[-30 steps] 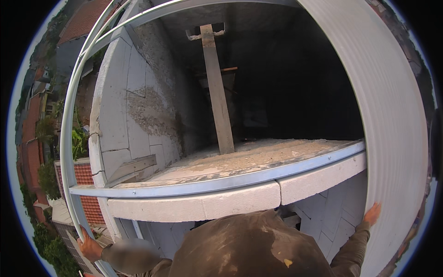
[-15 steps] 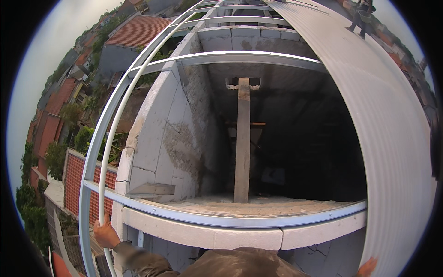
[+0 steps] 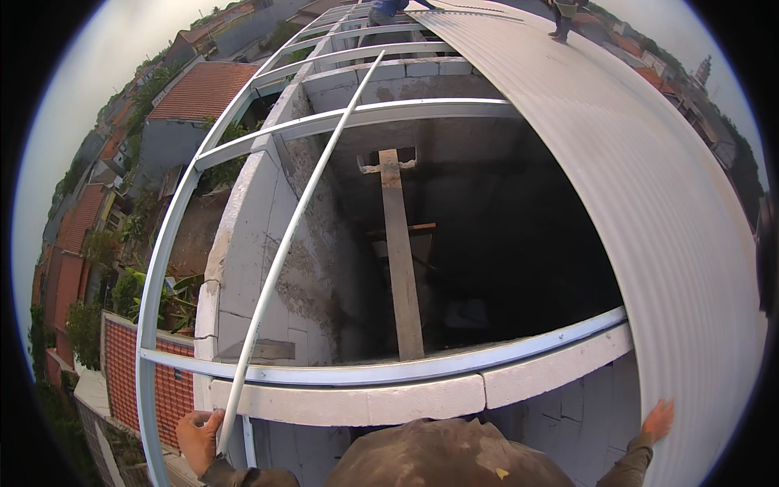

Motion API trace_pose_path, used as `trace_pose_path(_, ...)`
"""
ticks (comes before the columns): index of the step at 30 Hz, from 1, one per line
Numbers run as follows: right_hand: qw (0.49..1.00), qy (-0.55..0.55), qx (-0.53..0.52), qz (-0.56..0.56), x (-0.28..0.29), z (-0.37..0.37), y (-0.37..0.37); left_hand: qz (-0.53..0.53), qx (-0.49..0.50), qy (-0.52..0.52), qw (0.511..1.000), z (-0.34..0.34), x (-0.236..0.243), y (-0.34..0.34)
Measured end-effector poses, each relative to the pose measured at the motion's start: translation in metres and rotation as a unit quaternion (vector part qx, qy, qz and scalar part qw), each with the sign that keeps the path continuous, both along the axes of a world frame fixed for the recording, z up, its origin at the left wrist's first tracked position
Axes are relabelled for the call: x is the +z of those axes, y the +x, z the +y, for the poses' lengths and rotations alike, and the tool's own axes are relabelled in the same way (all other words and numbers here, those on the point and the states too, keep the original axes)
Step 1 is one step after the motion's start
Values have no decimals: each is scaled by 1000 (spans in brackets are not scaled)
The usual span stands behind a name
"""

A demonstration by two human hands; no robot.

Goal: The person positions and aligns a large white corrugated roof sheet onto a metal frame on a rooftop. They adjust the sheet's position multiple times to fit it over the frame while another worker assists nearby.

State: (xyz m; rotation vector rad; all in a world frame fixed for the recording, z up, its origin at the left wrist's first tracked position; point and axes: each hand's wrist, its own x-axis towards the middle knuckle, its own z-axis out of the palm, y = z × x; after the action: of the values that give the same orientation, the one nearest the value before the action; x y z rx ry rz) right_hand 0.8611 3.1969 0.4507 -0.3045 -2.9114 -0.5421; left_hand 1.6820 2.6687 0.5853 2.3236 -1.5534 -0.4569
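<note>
A long white pipe (image 3: 286,247) slants across the steel roof frame, its far end over the opening. My left hand (image 3: 199,440) is closed at the near end of this pipe, thumb against it; some fingers are hidden. At the lower right, my right hand (image 3: 659,420) lies on the near left edge of the pale corrugated roofing sheet (image 3: 649,243), fingers stretched out over it. Between my arms, a silvery steel crossbar (image 3: 389,373) runs above a pale block wall (image 3: 422,402).
Beneath the frame a deep dark opening drops away, with a timber plank (image 3: 403,276) inside. Steel side rail (image 3: 148,316) borders the left, beyond it a drop to tiled roofs (image 3: 203,91). One person in blue (image 3: 388,11) is far ahead; another person (image 3: 561,20) stands on the sheeting.
The white pipe has swung from along the left rail to a slant across the opening. My left hand has moved slightly right and down; my right hand shows further up on the sheet edge.
</note>
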Motion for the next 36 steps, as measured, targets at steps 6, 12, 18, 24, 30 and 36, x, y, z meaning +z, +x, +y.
trace_pose_path(6, 999, -22, 11, 20, -7, 10, -4, -72, -241, -80, 965, -87, -78, -71)
trace_pose_path(12, 999, -26, 14, 39, -4, 6, 4, -96, -269, -61, 956, -216, -128, -171)
trace_pose_path(18, 997, -44, 37, 51, -8, 1, 5, -113, -159, -109, 975, -290, -159, -226)
trace_pose_path(24, 997, -21, 36, 65, -11, 15, 13, -110, -153, -94, 978, -221, -101, -190)
trace_pose_path(30, 998, -43, 24, 47, -3, 6, 9, -101, -222, -46, 969, -146, -101, -74)
trace_pose_path(36, 997, -58, 15, 53, -7, 1, 4, -82, -267, -79, 957, -185, -141, -131)
